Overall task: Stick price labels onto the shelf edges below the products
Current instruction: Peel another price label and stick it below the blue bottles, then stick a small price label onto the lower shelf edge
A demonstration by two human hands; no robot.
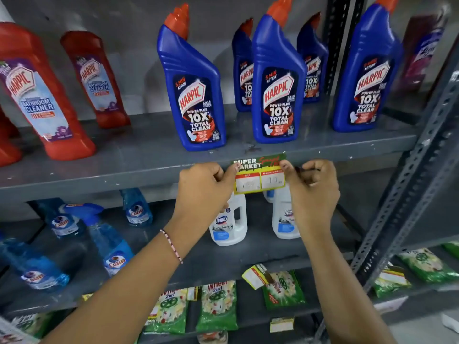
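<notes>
Grey shelf edge [124, 177] carries the label [259, 176], which I press flat below the blue Harpic bottles [277, 90]. My left hand [203, 192] pinches its left side, my right hand [314, 189] its right, both arms reaching up. White Domex jugs [229, 224] stand behind my wrists.

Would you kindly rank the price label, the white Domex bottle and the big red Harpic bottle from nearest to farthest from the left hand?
1. Price label: pinched at the left hand's fingers, on the shelf edge.
2. White Domex bottle: just below.
3. Red Harpic bottle: far left, upper shelf.
</notes>
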